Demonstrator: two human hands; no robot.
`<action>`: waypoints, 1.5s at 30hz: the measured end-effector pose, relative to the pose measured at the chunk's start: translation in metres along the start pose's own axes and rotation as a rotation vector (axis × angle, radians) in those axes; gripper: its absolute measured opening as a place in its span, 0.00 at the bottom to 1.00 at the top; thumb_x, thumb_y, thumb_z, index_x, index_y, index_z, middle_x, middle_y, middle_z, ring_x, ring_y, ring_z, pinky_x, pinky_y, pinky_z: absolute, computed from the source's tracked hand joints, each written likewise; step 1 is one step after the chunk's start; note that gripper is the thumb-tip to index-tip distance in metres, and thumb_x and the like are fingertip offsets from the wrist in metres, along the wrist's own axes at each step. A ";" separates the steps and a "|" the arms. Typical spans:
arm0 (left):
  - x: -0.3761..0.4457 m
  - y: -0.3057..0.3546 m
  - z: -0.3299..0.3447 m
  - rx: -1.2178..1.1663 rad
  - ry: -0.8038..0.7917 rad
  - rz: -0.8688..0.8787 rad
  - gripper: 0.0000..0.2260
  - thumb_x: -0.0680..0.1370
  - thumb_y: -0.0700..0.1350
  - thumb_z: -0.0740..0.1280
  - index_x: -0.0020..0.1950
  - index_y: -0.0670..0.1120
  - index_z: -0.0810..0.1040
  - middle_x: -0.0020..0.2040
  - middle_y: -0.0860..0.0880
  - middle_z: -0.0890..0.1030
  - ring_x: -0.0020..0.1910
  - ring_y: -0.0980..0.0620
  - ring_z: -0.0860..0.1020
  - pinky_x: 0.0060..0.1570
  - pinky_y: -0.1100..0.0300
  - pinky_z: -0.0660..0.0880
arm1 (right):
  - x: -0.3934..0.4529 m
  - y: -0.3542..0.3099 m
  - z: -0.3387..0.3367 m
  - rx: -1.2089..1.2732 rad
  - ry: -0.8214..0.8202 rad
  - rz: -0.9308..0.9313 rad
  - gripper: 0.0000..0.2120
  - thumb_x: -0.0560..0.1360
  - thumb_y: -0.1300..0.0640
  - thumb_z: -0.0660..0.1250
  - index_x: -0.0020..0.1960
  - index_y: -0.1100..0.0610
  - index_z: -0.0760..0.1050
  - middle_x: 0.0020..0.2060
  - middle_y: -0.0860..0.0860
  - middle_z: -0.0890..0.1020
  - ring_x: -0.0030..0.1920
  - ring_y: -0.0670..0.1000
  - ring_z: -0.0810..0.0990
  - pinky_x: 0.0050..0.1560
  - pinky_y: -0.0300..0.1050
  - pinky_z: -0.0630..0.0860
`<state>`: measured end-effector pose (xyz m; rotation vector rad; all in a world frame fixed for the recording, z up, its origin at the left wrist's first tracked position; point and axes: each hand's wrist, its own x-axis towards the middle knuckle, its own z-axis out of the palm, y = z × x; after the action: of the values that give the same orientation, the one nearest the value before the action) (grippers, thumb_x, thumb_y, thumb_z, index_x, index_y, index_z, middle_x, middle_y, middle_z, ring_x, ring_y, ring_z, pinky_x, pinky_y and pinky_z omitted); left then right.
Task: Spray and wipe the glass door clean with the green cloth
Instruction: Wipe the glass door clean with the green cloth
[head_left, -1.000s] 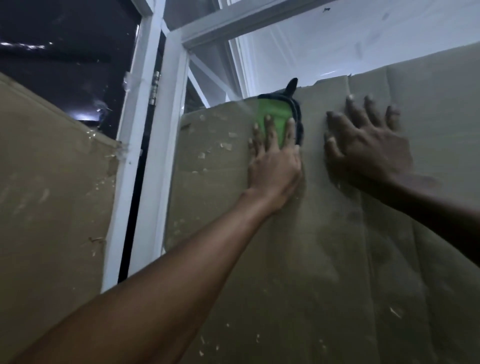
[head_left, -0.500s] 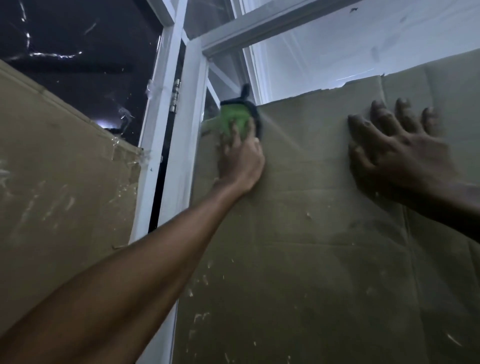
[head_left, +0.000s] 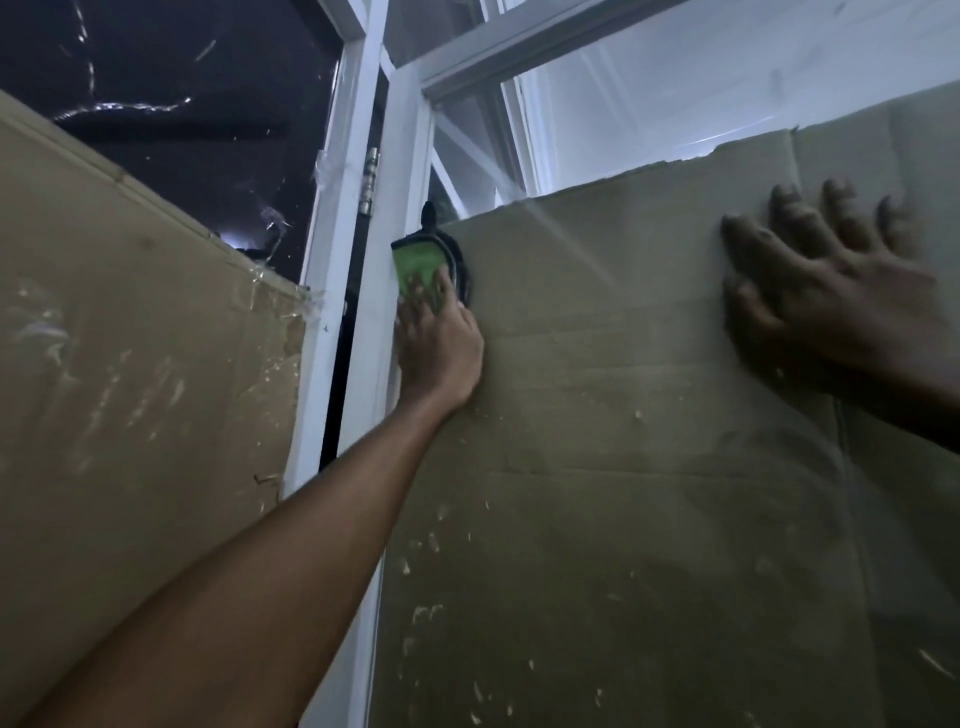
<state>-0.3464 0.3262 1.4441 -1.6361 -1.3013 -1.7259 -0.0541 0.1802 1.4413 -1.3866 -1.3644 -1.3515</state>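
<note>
- My left hand lies flat on the glass door, fingers straight and close together, pressing the green cloth against the pane.
- The green cloth sits at the pane's left edge, touching the white door frame; a dark rim curves around its top and right side, and I cannot tell whether that is part of the cloth or something else.
- My right hand is spread wide and pressed flat on the same glass, well apart from the cloth, near the right border of the view.
- Behind the glass stands a sheet of brown cardboard, its torn top edge just above both hands; pale flecks dot its lower part.
- Above the cardboard the pane shows a lit white wall and slanted white bars.
- A metal hinge sits on the frame, above and left of the cloth, beside a dark gap.
- Further left, a second pane shows darkness and streaky glints, with more cardboard below it.
- My right forearm is cut off at the picture's edge, and that hand is blurred, so its fingertips are hard to make out.
</note>
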 end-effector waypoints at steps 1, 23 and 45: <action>-0.010 -0.008 0.003 0.000 0.006 -0.001 0.25 0.85 0.48 0.48 0.82 0.47 0.47 0.81 0.38 0.50 0.80 0.38 0.51 0.78 0.45 0.52 | 0.003 -0.006 0.001 -0.016 0.000 -0.012 0.34 0.78 0.36 0.44 0.81 0.45 0.56 0.81 0.58 0.57 0.80 0.66 0.52 0.79 0.67 0.47; -0.074 0.039 0.004 -0.102 -0.135 0.008 0.26 0.85 0.50 0.49 0.81 0.56 0.42 0.82 0.46 0.43 0.80 0.37 0.45 0.78 0.39 0.47 | 0.003 -0.003 -0.001 -0.077 -0.101 0.029 0.40 0.74 0.32 0.41 0.83 0.46 0.46 0.83 0.56 0.46 0.82 0.63 0.41 0.79 0.66 0.37; -0.151 0.111 0.020 -0.048 -0.105 0.505 0.26 0.83 0.53 0.49 0.81 0.57 0.51 0.82 0.49 0.48 0.79 0.35 0.54 0.77 0.40 0.56 | -0.004 0.005 -0.021 0.169 -0.030 -0.004 0.33 0.78 0.43 0.49 0.82 0.48 0.56 0.80 0.55 0.62 0.81 0.60 0.55 0.80 0.59 0.52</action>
<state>-0.2122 0.2476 1.3371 -1.9010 -0.7936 -1.3858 -0.0518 0.1582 1.4415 -1.2957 -1.4660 -1.1924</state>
